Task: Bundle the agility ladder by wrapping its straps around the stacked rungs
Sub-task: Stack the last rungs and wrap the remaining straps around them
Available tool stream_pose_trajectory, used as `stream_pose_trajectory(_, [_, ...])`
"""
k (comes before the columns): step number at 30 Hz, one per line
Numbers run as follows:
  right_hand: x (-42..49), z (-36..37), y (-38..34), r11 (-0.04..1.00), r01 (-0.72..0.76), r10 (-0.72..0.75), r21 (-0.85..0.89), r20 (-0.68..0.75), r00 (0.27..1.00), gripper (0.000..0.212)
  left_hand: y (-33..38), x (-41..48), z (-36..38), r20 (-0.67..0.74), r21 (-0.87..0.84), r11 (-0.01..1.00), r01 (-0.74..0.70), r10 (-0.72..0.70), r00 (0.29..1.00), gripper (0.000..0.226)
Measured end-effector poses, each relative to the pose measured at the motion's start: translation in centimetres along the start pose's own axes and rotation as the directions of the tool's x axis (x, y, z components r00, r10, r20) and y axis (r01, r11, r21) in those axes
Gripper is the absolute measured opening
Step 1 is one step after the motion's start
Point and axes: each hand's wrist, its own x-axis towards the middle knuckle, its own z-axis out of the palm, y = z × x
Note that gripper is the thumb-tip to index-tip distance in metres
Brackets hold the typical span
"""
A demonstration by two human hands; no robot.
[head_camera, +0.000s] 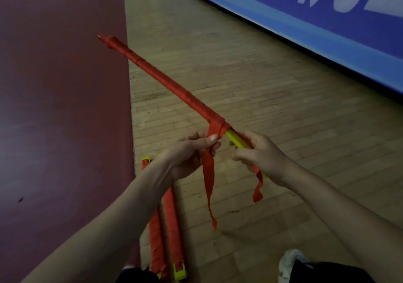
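Along the far edge, a blue banner (305,21) with large white lettering, bordering a pale wood floor (239,75) beside a maroon court surface (54,86). On the wood, near the bottom of the view, two red-wrapped ladder bundles (172,228) side by side with yellow end pieces showing, partly hidden by the left forearm crossing over them. At lower right, the toe of a white shoe (290,263).

Held in the air above the floor, slanting away to the upper left: the agility ladder (165,80), bound in red strap along nearly all its length, with only a short stretch of stacked yellow rungs (236,140) bare at the near end.

Left hand (192,152) just beside the last turn of the wrap, thumb and fingers pinching the loose strap (208,173), its tail dangling below. Right hand (261,154) gripping the bare near end, fingers curled round the rungs, a second strap tail (258,184) hanging beneath the palm.
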Motion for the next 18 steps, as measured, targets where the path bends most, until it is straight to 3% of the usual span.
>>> stream_pose_trajectory(4, [-0.2,-0.3,-0.3,0.976,-0.098,0.044,0.196,0.265,0.963,0.018,-0.1,0.0,0.2,-0.013,0.020,1.000,-0.022,0.022,1.000,0.015])
stream_pose_trajectory(9, [-0.4,-0.4,-0.4,0.961,-0.163,0.069,0.224,0.377,0.924,0.022,-0.4,-0.5,0.4,-0.071,0.087,0.995,-0.048,0.055,0.996,0.020])
stream_pose_trajectory(15, [-0.7,-0.5,-0.4,0.920,-0.242,0.057,0.310,0.504,0.862,0.022,0.0,-1.1,0.1,-0.035,0.226,0.968,-0.106,0.117,0.992,0.005])
stream_pose_trajectory(18, [-0.6,-0.3,-0.3,0.869,-0.315,0.051,0.380,0.565,0.824,0.029,0.1,-0.9,0.1,-0.026,0.232,0.960,-0.159,0.170,0.985,0.016])
